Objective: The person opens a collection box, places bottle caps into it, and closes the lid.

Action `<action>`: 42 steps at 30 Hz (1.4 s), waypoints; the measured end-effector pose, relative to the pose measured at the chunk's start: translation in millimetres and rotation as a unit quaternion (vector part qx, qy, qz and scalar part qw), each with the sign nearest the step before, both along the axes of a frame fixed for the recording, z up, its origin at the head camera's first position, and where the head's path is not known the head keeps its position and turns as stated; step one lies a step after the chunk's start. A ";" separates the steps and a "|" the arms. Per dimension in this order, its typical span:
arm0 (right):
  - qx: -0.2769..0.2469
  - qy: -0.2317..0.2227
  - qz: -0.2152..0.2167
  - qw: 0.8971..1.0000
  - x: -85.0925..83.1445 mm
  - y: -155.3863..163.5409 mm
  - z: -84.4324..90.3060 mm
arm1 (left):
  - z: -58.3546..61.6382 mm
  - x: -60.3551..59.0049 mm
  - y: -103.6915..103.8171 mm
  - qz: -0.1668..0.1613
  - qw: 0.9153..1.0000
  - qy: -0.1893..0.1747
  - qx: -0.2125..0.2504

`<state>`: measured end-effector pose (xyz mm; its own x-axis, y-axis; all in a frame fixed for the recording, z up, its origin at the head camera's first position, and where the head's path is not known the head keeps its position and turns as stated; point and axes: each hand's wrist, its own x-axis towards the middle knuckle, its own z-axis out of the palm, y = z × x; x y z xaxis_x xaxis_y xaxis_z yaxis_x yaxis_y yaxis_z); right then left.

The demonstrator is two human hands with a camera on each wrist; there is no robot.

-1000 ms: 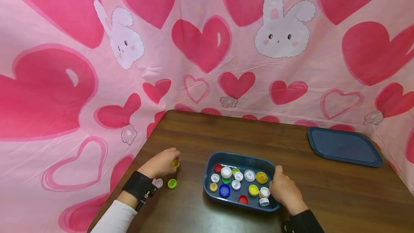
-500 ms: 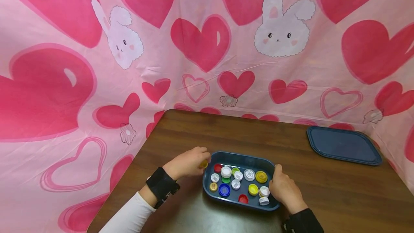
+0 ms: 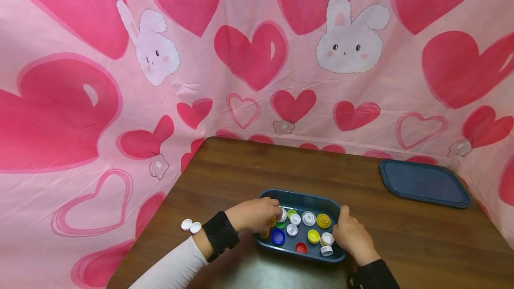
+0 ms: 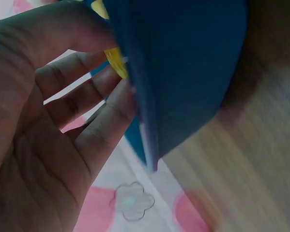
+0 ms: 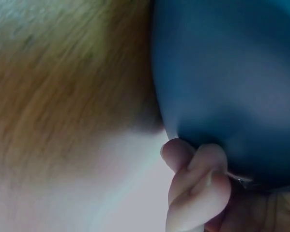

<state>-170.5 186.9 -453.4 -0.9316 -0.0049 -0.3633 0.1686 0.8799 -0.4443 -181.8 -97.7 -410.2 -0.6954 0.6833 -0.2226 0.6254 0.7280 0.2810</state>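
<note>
My left hand (image 3: 254, 215) reaches over the left end of a dark blue rectangular container (image 3: 309, 200). Between its thumb and fingers it pinches a yellow bottle cap (image 4: 115, 63), just inside the container's rim in the left wrist view. My right hand (image 3: 354, 235) grips the container's right end, fingers curled at the wall (image 5: 198, 183) in the right wrist view. Several bottle caps lie inside, among them a blue cap (image 3: 278, 236), a red cap (image 3: 301, 248) and another yellow cap (image 3: 313, 236). The left hand hides the caps at that end.
Two white caps (image 3: 191, 226) lie on the brown wooden table (image 3: 249, 164), left of the container and beside the left wrist. A flat dark blue lid (image 3: 425, 183) rests at the back right. A pink heart-patterned cloth (image 3: 297, 75) hangs behind the table.
My left hand has carried the yellow cap rightward from the left of the table to inside the container's left end. The right hand has kept its grip on the container.
</note>
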 end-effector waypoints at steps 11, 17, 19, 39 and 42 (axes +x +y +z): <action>-0.008 -0.018 -0.005 1.000 -0.5 0.9 0.1 | -10.3 1.8 8.4 -0.033 0.999 0.030 -0.021; -0.010 -0.027 -0.013 1.000 -0.2 0.0 1.8 | -5.1 0.1 6.4 0.003 1.000 0.003 -0.010; -0.012 -0.028 -0.015 0.999 0.4 -0.2 2.9 | -0.1 -2.2 1.5 0.021 1.000 -0.003 0.006; 0.005 -0.003 0.004 1.000 1.0 0.1 5.2 | 22.4 13.6 -163.7 0.245 0.966 0.051 0.059; 0.005 -0.004 0.007 1.000 0.8 -0.5 4.7 | 13.7 24.9 -181.5 0.272 0.961 0.023 0.048</action>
